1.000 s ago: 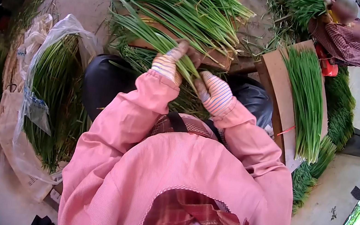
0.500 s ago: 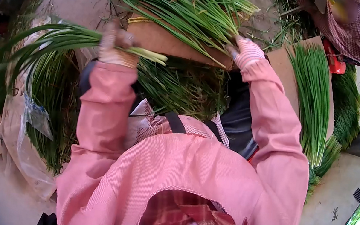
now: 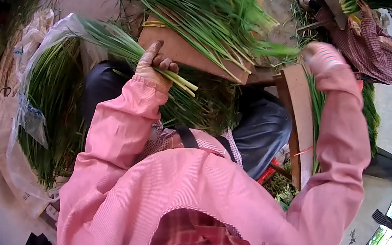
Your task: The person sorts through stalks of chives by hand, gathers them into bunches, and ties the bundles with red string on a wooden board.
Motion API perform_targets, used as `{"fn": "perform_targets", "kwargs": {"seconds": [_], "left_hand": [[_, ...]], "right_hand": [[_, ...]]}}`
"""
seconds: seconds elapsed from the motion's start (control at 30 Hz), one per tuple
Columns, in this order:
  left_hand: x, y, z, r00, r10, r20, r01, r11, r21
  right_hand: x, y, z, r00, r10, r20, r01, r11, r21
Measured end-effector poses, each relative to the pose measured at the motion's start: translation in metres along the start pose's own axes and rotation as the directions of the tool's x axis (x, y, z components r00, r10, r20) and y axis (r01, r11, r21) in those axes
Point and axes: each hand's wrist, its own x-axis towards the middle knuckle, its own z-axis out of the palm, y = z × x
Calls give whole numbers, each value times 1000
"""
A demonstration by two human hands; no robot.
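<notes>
My left hand (image 3: 156, 63) is closed around a small bunch of garlic chives (image 3: 112, 41). Their pale cut ends stick out to the right and the green leaves trail off to the left. At the upper right, my right hand (image 3: 319, 57) is smeared by motion, with a few chive stalks (image 3: 280, 50) stretching left from its fingers. A large heap of garlic chives (image 3: 196, 16) lies on a brown board (image 3: 186, 52) in front of me, pale ends toward the right. Both hands wear striped cuffs, and bare fingers show on the left one.
To the left stands a clear plastic bag (image 3: 24, 117) beside bundled greens (image 3: 49, 100). Loose leaves (image 3: 204, 103) lie between my knees. On the right, a narrow board (image 3: 295, 102) bears more chives. A co-worker in a checked garment (image 3: 368, 52) handles greens at the top right.
My right hand has moved right, away from the heap, with a few stalks in it. My left hand has come right and slightly down with its bunch, which now slants.
</notes>
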Motion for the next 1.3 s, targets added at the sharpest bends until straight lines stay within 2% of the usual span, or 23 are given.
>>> {"fn": "perform_targets", "kwargs": {"seconds": [0.07, 0.17, 0.27, 0.33, 0.37, 0.4, 0.47, 0.53, 0.57, 0.6, 0.63, 0.7, 0.73, 0.77, 0.83, 0.9, 0.93, 0.97, 1.03, 1.1, 1.17, 1.23, 1.3], "left_hand": [[-6, -1, 2, 999, 1, -36, -1, 1000, 1], [3, 2, -5, 1000, -2, -14, 1, 999, -36], [5, 1, -10, 997, 63, -50, -61, 998, 30], [-1, -5, -2, 997, 33, -69, -27, 996, 80], [-5, -10, 2, 997, 12, -75, -3, 993, 116], [-13, -17, 4, 999, -46, 24, 42, 987, 153], [-28, -37, 11, 992, -56, 113, 23, 963, 270], [-40, -51, 19, 990, -41, 134, -15, 920, 392], [-43, -55, 17, 987, -16, 160, -58, 893, 447], [-40, -57, 13, 983, -11, 182, -82, 863, 499], [-37, -59, 11, 990, 23, 140, -95, 837, 539], [-33, -59, 10, 996, 92, 5, -72, 751, 656], [-26, -55, 9, 997, 4, -72, 45, 737, 674], [-25, -59, 6, 988, 79, -136, 34, 736, 676], [-20, -53, -5, 994, -4, -112, 84, 684, 724], [-16, -52, -18, 991, -29, -127, 109, 722, 684], [-15, -52, -22, 991, -50, -121, 116, 768, 630], [-14, -53, -26, 990, -52, -133, 125, 762, 636], [-18, -54, -22, 994, 22, -106, 59, 711, 701], [-17, -53, -23, 998, 41, -48, 6, 697, 717], [-25, -53, -16, 980, 199, -19, -125, 682, 721], [-16, -44, -23, 981, 181, 66, -169, 642, 748], [-8, -42, -22, 911, 344, 227, -382, 495, 781]], "right_hand": [[-10, 26, -30, 957, 72, -282, -19, 982, 185], [-31, 57, -72, 765, 185, -617, 124, 898, 423], [-46, 66, -97, 530, 287, -798, 384, 758, 527], [-54, 54, -104, 463, 335, -821, 543, 624, 561], [-55, 43, -104, 482, 354, -802, 591, 544, 596], [-57, 26, -98, 543, 368, -755, 605, 453, 655], [-67, -25, -74, 745, 432, -508, 444, 248, 861], [-58, -59, -20, 778, 339, -530, 479, 225, 848], [-59, -79, 4, 772, 253, -584, 510, 301, 805], [-57, -96, 32, 824, 204, -529, 478, 250, 842], [-58, -112, 56, 870, 151, -470, 439, 198, 876], [-69, -140, 81, 910, 29, -414, 386, 307, 870], [-66, -149, 103, 891, -38, -453, 442, 305, 844], [-64, -158, 123, 866, -101, -490, 496, 297, 816], [-78, -168, 119, 923, -117, -366, 383, 194, 903], [-82, -166, 124, 957, -266, -112, 52, -223, 973], [-79, -165, 127, 962, -268, -54, 3, -186, 983], [-76, -162, 126, 943, -313, 112, -211, -304, 929], [-62, -166, 136, 900, -375, 220, -385, -450, 806], [-50, -176, 136, 898, -373, 234, -398, -460, 794], [-39, -188, 144, 965, -254, 70, -198, -527, 826], [-31, -194, 146, 976, -207, 71, -175, -543, 822], [-25, -196, 146, 986, -164, 7, -61, -325, 944]]}}
